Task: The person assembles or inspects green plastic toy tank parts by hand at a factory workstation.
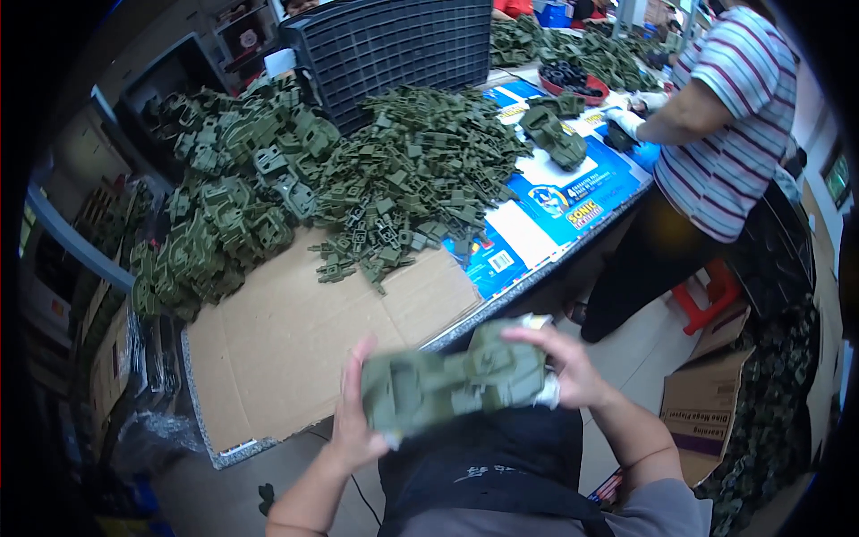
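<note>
Between my two hands, above my lap and in front of the table edge, is an olive-green plastic toy vehicle body (pixel 429 389), slightly blurred. My left hand (pixel 356 416) grips its left end, with the thumb up along the side. Around the right end my right hand (pixel 573 365) is closed, its fingers partly wrapped in white. Beyond my hands lies a bare sheet of brown cardboard (pixel 331 345) on the table. A heap of small green plastic parts (pixel 420 161) is piled past it, and larger green vehicle shells (pixel 242 197) are stacked to the left.
A black plastic crate (pixel 394 58) stands on edge behind the heap. At the right, a person in a striped shirt (pixel 734 116) works by a blue printed sheet (pixel 555 215) and a red bowl of black parts (pixel 573 82). A red stool (pixel 707 295) and an open carton (pixel 707 407) are on the floor.
</note>
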`<action>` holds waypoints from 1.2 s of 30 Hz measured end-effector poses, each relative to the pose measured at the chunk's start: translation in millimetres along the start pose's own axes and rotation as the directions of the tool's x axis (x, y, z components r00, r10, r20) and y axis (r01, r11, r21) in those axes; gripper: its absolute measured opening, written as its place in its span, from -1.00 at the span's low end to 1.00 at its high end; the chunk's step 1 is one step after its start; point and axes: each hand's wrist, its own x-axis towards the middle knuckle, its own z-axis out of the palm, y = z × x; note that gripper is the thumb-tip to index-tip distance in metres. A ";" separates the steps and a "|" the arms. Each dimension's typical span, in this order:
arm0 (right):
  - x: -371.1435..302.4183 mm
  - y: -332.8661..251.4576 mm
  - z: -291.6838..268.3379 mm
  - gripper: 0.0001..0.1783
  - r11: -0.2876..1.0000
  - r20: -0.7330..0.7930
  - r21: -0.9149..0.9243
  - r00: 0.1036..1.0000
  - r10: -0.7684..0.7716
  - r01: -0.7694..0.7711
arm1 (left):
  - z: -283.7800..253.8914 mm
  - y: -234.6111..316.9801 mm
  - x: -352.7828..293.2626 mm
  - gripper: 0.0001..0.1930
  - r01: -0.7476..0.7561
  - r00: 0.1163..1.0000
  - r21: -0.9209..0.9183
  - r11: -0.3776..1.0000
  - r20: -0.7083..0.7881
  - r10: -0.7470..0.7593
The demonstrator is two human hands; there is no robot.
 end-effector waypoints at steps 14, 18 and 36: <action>215.4 248.7 -300.0 -0.16 0.319 -0.386 -0.905 0.858 -0.338 -0.282 | -192.4 -96.9 74.9 -0.25 0.461 0.875 0.799 0.386 -0.483 -0.044; 219.4 231.6 -274.3 -0.10 0.315 -0.383 -0.901 0.887 -0.257 -0.298 | -280.5 -110.0 56.9 -0.30 0.682 0.669 0.710 0.174 -0.702 0.242; 33.3 62.6 33.8 -0.64 0.927 -0.040 -0.374 0.999 -0.014 -0.002 | -296.4 -124.9 23.9 -0.38 0.508 0.724 0.827 0.242 -0.562 0.401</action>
